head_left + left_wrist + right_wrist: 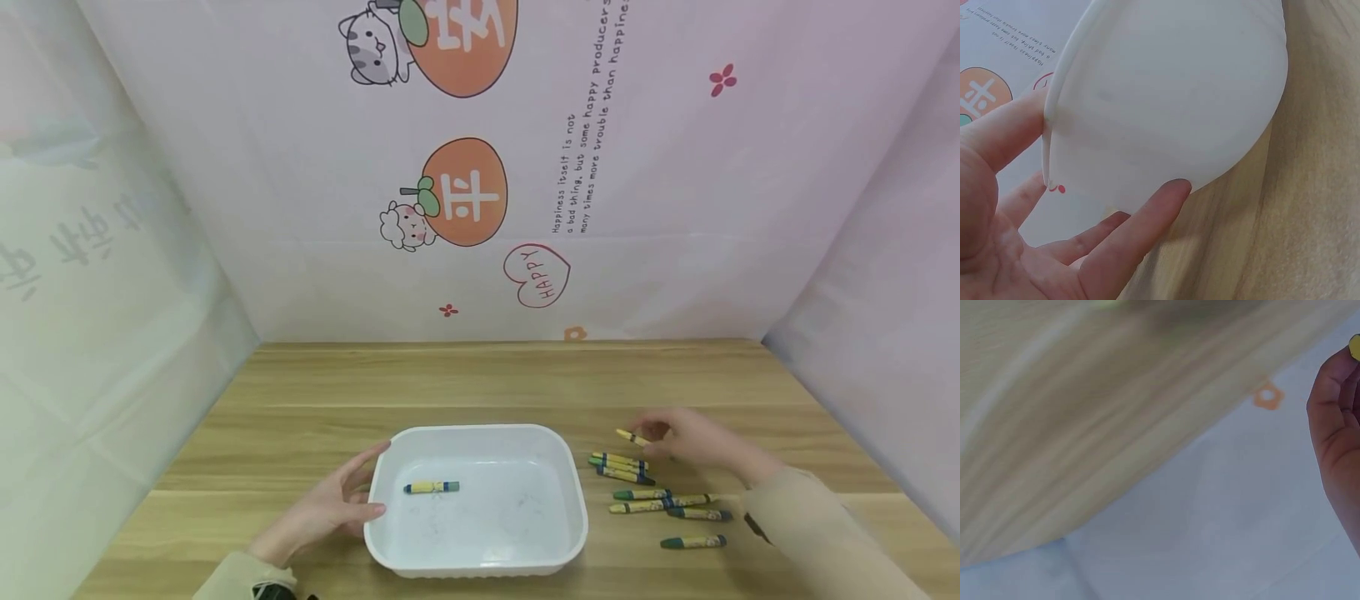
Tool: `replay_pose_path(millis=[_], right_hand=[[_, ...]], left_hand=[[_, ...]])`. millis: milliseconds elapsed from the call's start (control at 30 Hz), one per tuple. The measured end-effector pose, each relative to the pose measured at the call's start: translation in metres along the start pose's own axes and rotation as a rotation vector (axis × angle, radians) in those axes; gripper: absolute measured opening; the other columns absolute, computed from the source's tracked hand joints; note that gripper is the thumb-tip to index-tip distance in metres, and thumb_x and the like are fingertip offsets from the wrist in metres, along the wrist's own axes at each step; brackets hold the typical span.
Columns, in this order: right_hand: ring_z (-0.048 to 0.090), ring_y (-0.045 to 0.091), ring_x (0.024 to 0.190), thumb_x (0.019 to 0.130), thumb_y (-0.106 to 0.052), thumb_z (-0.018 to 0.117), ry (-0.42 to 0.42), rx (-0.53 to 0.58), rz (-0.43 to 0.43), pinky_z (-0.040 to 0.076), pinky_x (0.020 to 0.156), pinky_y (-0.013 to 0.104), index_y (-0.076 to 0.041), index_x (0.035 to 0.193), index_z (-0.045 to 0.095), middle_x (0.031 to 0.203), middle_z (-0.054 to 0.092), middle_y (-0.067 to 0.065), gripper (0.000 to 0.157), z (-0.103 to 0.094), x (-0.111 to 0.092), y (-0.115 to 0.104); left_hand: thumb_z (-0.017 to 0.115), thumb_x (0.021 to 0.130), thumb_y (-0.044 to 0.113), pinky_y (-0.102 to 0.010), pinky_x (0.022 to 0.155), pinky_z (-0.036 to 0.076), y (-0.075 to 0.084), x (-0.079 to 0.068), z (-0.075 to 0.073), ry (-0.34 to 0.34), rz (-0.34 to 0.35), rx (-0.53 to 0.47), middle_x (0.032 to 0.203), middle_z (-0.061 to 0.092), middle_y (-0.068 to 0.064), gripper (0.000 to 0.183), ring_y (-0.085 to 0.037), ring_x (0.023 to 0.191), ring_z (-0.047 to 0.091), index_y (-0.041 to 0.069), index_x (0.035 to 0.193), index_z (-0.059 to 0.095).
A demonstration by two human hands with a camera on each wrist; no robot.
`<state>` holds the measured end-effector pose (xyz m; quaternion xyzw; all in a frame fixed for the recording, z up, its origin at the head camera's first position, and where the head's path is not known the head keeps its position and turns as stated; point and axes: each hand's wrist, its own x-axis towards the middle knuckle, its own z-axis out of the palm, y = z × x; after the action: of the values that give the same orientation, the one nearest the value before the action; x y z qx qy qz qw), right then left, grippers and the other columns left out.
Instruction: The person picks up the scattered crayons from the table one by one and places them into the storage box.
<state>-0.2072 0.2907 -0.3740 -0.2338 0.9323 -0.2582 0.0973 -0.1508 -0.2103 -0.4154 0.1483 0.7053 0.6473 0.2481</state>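
Observation:
A white plastic tray (570,500) sits on the wooden table with one blue-tipped crayon (431,487) inside it. My left hand (333,504) rests with straight fingers against the tray's left wall (1166,112). To the right of the tray lie several loose crayons (637,483). My right hand (686,437) pinches a yellow crayon (632,437) just above that group. In the right wrist view only a fingertip (1335,425) and a sliver of the yellow crayon (1355,347) show.
The wooden table (480,383) is enclosed by a pale printed backdrop (480,167) at the back and both sides. Bare wood lies behind the tray and at the far left.

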Motion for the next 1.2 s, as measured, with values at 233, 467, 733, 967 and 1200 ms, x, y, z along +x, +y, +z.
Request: replay_pose_path(millis=[233, 467, 733, 967, 1200], right_hand=[[0.056, 0.014, 0.089, 0.087, -0.013, 0.066, -0.022, -0.001, -0.079, 0.053, 0.072, 0.025, -0.006, 0.115, 0.064, 0.095, 0.063, 0.000, 0.029, -0.003, 0.031, -0.060], [0.055, 0.009, 0.085, 0.087, -0.013, 0.067, -0.056, 0.000, -0.191, 0.053, 0.072, 0.021, -0.014, 0.113, 0.067, 0.091, 0.062, -0.006, 0.026, 0.001, 0.061, -0.118], [0.056, 0.008, 0.084, 0.086, -0.007, 0.067, -0.138, -0.045, -0.306, 0.052, 0.074, 0.020, -0.014, 0.110, 0.068, 0.087, 0.063, -0.007, 0.025, 0.022, 0.093, -0.169], [0.054, 0.006, 0.081, 0.087, -0.008, 0.067, -0.225, -0.077, -0.299, 0.048, 0.072, 0.017, -0.015, 0.112, 0.068, 0.084, 0.061, -0.008, 0.026, 0.056, 0.112, -0.196], [0.052, 0.003, 0.075, 0.087, -0.011, 0.068, -0.298, -0.099, -0.275, 0.046, 0.067, 0.014, -0.018, 0.110, 0.069, 0.080, 0.058, -0.009, 0.024, 0.089, 0.125, -0.204]], left_hand=[[0.069, 0.084, 0.009, -0.046, 0.078, 0.058, 0.001, 0.000, 0.001, 0.016, -0.014, 0.000, 0.145, 0.013, -0.042, 0.092, -0.038, 0.117, 0.054, 0.007, 0.152, 0.006], [0.068, 0.085, 0.008, -0.048, 0.078, 0.058, 0.001, 0.001, 0.002, 0.012, -0.018, -0.018, 0.146, 0.014, -0.041, 0.092, -0.033, 0.115, 0.056, 0.007, 0.152, 0.006], [0.068, 0.085, 0.007, -0.048, 0.078, 0.058, 0.000, 0.000, 0.001, 0.010, -0.015, -0.022, 0.145, 0.015, -0.041, 0.092, -0.033, 0.115, 0.056, 0.007, 0.152, 0.004], [0.068, 0.086, 0.009, -0.047, 0.079, 0.058, 0.001, 0.000, 0.001, 0.012, -0.016, -0.023, 0.145, 0.013, -0.042, 0.092, -0.037, 0.119, 0.052, 0.007, 0.152, 0.004], [0.067, 0.085, 0.006, -0.048, 0.079, 0.057, 0.001, -0.001, 0.001, 0.016, -0.019, -0.031, 0.146, 0.009, -0.042, 0.092, -0.037, 0.120, 0.051, 0.008, 0.152, 0.005]])
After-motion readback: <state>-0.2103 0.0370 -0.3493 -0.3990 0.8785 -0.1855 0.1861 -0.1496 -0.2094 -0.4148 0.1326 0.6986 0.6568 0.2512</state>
